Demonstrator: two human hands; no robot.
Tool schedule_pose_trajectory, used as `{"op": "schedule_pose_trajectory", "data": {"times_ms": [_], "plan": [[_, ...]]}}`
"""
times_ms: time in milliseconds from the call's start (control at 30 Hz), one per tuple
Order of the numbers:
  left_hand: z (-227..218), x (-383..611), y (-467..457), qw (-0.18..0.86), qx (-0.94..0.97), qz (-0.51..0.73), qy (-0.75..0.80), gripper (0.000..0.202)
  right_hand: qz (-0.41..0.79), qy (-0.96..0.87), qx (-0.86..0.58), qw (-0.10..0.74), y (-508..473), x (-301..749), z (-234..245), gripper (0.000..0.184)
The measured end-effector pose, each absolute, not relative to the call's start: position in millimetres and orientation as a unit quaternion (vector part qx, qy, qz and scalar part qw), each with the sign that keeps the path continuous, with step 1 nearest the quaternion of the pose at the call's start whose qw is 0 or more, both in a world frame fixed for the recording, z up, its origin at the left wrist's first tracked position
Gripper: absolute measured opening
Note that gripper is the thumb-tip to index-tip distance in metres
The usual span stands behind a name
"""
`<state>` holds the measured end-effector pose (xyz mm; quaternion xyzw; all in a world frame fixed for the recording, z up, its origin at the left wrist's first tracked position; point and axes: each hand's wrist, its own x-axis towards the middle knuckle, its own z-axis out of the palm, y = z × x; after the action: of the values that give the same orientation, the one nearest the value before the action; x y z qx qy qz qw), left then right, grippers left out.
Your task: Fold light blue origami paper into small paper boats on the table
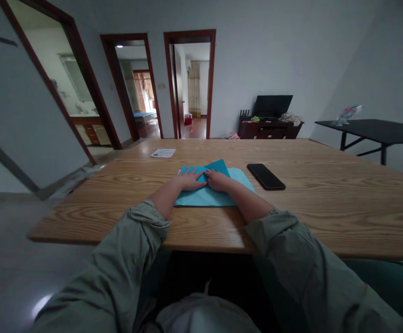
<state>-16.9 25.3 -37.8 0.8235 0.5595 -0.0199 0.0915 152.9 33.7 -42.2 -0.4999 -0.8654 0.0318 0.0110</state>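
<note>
A sheet of blue origami paper [206,196] lies folded on the wooden table [312,217], with a darker teal flap [218,168] rising at its far edge. My left hand [191,179] rests flat on the paper's upper left part, fingers spread. My right hand [217,181] presses beside it, fingertips almost meeting the left ones near the centre fold. Neither hand lifts the paper. Both sleeves are grey-green and pushed back on the forearms.
A black smartphone [265,176] lies face up to the right of the paper, and a small printed sheet [163,153] lies near the far edge. Beyond the table stand a dark cabinet with a monitor and a black side table.
</note>
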Motion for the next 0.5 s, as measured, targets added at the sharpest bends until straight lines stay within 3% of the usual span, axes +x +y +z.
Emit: {"op": "schedule_pose_trajectory", "data": {"times_ms": [267, 500], "plan": [[-37, -22, 27, 0.087, 0.83, -0.014, 0.551, 0.084, 0.044, -0.806, -0.59, 0.031, 41, 173, -52, 0.067], [-41, -46, 43, 0.07, 0.838, 0.015, 0.54, 0.073, 0.019, -0.832, -0.554, 0.01, 39, 187, -49, 0.065]]}}
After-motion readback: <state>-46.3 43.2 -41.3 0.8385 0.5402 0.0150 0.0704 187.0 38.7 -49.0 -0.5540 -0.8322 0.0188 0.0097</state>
